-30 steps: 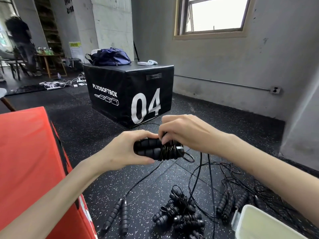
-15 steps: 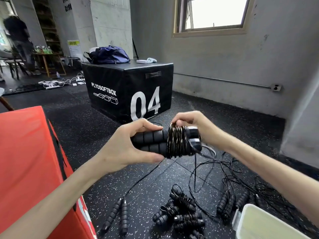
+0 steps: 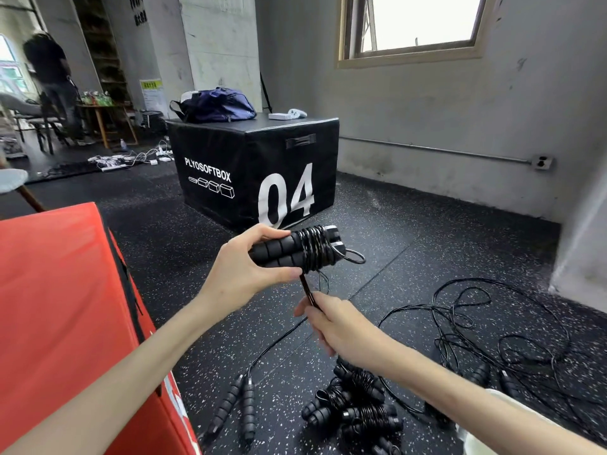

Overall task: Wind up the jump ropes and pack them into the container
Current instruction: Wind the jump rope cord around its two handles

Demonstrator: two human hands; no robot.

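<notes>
Winding cord on paired handles

Holding two ribbed black foam handles (image 3: 279,254) side by side, the left hand (image 3: 243,274) grips them at chest height above the speckled rubber floor (image 3: 410,257). Glossy black cord (image 3: 317,247) is coiled tightly round their far end. The right hand (image 3: 341,326), just below, pinches the taut cord tail. Wound ropes (image 3: 354,405) lie piled on the floor beneath.

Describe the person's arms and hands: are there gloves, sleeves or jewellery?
Both arms are bare as far as the picture shows: no sleeves. The left hand and right hand wear no gloves; no rings, watch or bracelet show on the fingers or wrists.
</notes>
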